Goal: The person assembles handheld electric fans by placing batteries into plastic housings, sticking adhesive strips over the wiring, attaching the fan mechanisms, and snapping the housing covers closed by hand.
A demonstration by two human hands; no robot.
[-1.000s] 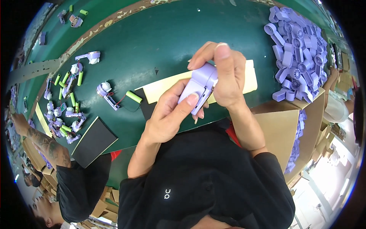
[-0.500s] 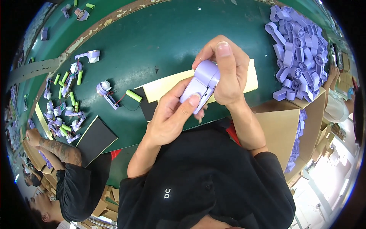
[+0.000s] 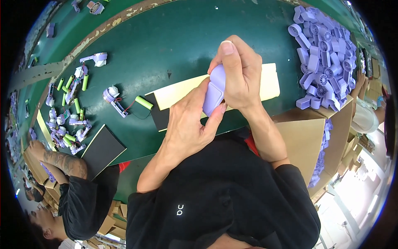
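Observation:
Both hands hold a lavender plastic handheld fan (image 3: 214, 89) in front of my chest. My left hand (image 3: 190, 118) is closed round its lower, flat-sided body, with the thumb along the near edge. Around the rounded upper end wraps my right hand (image 3: 240, 74), its thumb raised over the top and part of the fan hidden behind the fingers. Below the hands a yellow sheet (image 3: 269, 81) with a black piece (image 3: 159, 116) at its left end lies on the green table. To the left sits an opened fan half (image 3: 114, 99), wired to a green battery cell (image 3: 144, 103).
A large heap of lavender fan shells (image 3: 325, 58) covers the table's right end, above an open cardboard box (image 3: 300, 137). At left are several wired fan parts (image 3: 68, 124), a black pad (image 3: 103, 149) and a co-worker's tattooed arm (image 3: 64, 159).
The fan has turned in my hands, so its slotted side no longer shows. My right hand has shifted slightly left, and my left hand now covers more of the body.

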